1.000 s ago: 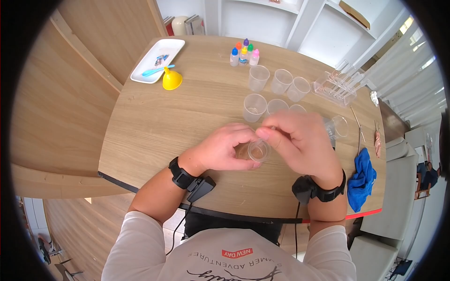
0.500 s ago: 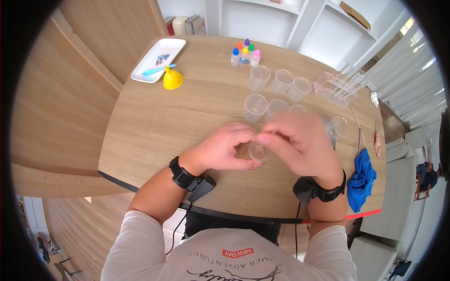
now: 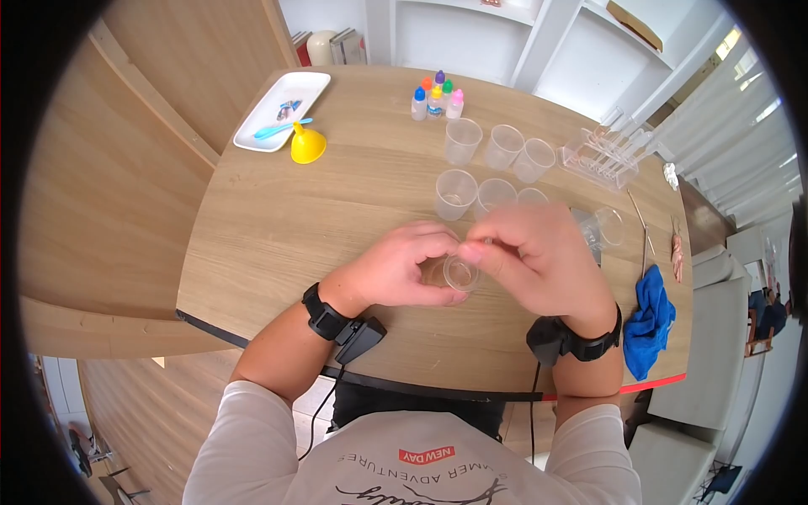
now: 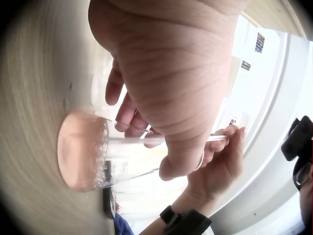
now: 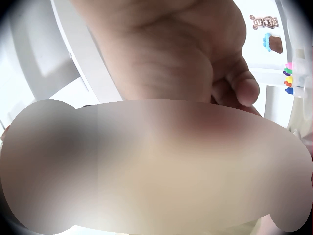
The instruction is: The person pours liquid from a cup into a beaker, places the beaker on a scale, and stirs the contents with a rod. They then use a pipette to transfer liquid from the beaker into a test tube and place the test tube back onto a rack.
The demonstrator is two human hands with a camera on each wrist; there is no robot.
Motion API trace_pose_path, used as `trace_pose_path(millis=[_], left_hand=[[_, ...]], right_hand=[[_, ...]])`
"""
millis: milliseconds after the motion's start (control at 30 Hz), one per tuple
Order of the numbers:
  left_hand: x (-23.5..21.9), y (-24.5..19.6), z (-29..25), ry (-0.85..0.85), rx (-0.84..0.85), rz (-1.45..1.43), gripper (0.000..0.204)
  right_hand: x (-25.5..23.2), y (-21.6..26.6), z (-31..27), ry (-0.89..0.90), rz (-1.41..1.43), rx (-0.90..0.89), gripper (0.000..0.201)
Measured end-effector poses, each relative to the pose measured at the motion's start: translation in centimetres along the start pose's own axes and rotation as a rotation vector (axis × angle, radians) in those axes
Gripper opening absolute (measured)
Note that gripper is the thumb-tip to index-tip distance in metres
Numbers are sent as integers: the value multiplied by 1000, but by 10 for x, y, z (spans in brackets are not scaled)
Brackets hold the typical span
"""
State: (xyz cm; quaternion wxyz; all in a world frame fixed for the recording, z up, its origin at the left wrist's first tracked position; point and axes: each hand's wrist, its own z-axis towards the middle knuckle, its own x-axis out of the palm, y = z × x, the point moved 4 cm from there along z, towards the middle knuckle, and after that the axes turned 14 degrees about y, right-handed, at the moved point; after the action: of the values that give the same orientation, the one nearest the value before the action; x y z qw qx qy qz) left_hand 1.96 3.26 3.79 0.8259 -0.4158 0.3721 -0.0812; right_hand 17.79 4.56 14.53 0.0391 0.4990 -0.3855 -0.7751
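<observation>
My left hand [image 3: 404, 265] curls round a clear plastic cup [image 3: 461, 274] that stands upright on the table near its front. In the left wrist view, peach-tinted liquid [image 4: 80, 152] fills the cup's lower part, with bubbles along its surface. Above the rim, my right hand [image 3: 543, 261] pinches a thin clear rod [image 4: 216, 138] between thumb and fingers. The rod slants down into the cup; its lower end is hard to make out. Most of the right wrist view is blurred, with only part of the right hand [image 5: 171, 58] showing sharply.
Several clear cups [image 3: 455, 195] stand beyond my hands, with small dropper bottles [image 3: 435, 103] behind. A test tube rack [image 3: 602, 160] and blue cloth [image 3: 648, 324] lie right, near a tipped clear cup [image 3: 610, 227]. A yellow funnel [image 3: 308, 146] and white tray [image 3: 257, 139] are at far left.
My right hand makes small movements over the cup, its fingers blurred half a second ago. The left hand keeps its grip, and the cup stays in about the same place.
</observation>
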Motion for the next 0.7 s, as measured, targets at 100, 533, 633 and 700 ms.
trace_pose_path(millis=[100,533,633,700], left_hand=[[0,1,0,5,-3,7,40],[0,1,-1,-7,26,-12,40],[0,3,-2,1,-1,15,40],[1,3,-1,2,-3,10,40]], right_hand=[[2,1,-1,94,6,-26,10],[0,1,0,20,-16,-8,10],[3,-2,1,-10,-41,54,10],[0,-3,-1,-70,-85,91,10]])
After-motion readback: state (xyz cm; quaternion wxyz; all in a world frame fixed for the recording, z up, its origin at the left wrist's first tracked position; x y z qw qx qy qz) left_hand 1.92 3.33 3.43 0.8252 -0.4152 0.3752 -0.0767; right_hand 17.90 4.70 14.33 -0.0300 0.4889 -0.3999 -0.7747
